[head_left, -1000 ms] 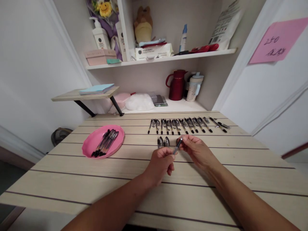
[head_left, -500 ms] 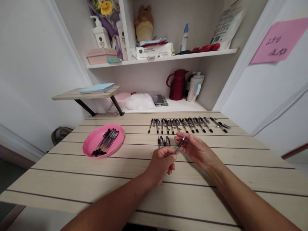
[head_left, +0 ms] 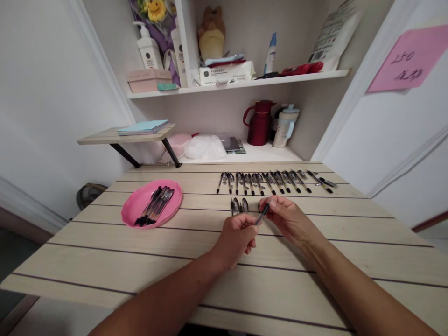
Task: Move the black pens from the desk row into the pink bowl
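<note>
My left hand (head_left: 238,233) is closed around the lower part of a black gel pen (head_left: 263,213), its tip end pointing up and to the right. At that tip, the thumb and fingers of my right hand (head_left: 289,219) are pinched together; the exact contact is partly hidden. Just beyond my left hand lie a couple of uncapped pens with caps (head_left: 240,206) beside them, partly covered by the hand. Farther back, a row of similar pens (head_left: 262,183) with loose caps spans the table. Several pens (head_left: 156,205) rest together in a pink scalloped dish (head_left: 128,212) at left.
The slatted wooden table (head_left: 140,266) runs back to a white shelf unit. A small raised stand (head_left: 105,136) carries blue paper at the back left. On the lower shelf are a red jug (head_left: 259,123), a pale tumbler (head_left: 284,127) and a white plastic bag (head_left: 205,148).
My right thumb and fingers have closed in on the tip end of the pen. My left hand still holds the pen in nearly the same place. The view has shifted slightly.
</note>
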A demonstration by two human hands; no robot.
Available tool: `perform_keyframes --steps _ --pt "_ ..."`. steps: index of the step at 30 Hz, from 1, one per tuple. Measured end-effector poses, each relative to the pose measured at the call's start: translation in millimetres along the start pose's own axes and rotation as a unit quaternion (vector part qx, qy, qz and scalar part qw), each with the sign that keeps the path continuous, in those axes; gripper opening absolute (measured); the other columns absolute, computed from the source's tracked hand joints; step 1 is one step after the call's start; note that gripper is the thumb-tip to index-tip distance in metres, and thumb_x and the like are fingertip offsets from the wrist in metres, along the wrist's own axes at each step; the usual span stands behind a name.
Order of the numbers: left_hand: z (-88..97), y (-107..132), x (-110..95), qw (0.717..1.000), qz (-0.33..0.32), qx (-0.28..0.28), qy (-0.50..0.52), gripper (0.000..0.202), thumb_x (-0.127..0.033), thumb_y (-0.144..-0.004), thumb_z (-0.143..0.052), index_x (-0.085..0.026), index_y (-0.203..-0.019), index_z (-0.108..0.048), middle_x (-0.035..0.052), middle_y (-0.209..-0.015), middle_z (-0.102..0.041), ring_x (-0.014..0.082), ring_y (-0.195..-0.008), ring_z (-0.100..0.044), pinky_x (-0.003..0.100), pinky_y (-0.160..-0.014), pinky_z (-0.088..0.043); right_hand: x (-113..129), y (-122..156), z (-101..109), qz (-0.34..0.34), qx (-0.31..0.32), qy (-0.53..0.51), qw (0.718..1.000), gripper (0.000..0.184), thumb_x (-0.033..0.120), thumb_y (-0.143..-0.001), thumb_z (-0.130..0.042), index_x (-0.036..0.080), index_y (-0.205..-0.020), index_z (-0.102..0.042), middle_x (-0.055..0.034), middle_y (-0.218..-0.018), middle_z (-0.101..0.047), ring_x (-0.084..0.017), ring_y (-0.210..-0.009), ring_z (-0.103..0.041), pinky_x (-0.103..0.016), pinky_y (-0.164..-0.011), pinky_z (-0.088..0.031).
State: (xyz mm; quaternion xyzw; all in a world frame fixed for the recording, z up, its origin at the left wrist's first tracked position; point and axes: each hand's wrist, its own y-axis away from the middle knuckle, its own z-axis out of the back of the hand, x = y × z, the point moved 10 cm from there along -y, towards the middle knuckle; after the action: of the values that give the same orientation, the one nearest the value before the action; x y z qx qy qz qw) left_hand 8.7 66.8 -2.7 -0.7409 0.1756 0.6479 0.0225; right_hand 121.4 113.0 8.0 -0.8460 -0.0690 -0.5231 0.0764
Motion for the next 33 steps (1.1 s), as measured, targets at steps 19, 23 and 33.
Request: perform_keyframes --steps 19,23,33 --pt "3.0 -3 4 1.0 -0.002 -0.007 -0.005 0.017 -0.022 -0.064 -0.055 -0.014 -0.079 -0.057 -0.0064 -0.043 -0.044 0.0049 -0.037 -0.038 0.016 -0.035 -0.027 0 -1 7 -0.001 -0.024 0.04 0.999 0.013 0.029 -0.066 -0.07 0.02 -0.074 -0.066 -0.0018 -0.079 -0.063 -0.01 -0.064 -0.053 -0.026 -0.064 -0.043" --pt "4.1 -4 5 1.0 0.0 -0.011 -0.009 0.018 -0.022 -0.064 -0.055 -0.014 -0.08 -0.058 -0.0066 -0.043 -0.045 0.0049 -0.036 -0.038 0.016 -0.036 -0.026 -2 -2 5 -0.008 -0.008 0.023 1.0 0.02 0.038 -0.071 -0.064 0.02 -0.077 -0.065 -0.0035 -0.083 -0.063 -0.012 -0.067 -0.054 -0.027 -0.064 -0.044" --pt "6.0 -4 3 1.0 -0.001 -0.021 -0.01 0.017 -0.021 -0.064 -0.055 -0.014 -0.079 -0.057 -0.0063 -0.044 -0.044 0.0049 -0.037 -0.039 0.016 -0.035 -0.027 6 -2 11 0.019 -0.037 0.085 0.995 0.02 0.037 -0.069 -0.066 0.019 -0.077 -0.063 -0.0015 -0.073 -0.06 -0.011 -0.06 -0.052 -0.027 -0.06 -0.042"
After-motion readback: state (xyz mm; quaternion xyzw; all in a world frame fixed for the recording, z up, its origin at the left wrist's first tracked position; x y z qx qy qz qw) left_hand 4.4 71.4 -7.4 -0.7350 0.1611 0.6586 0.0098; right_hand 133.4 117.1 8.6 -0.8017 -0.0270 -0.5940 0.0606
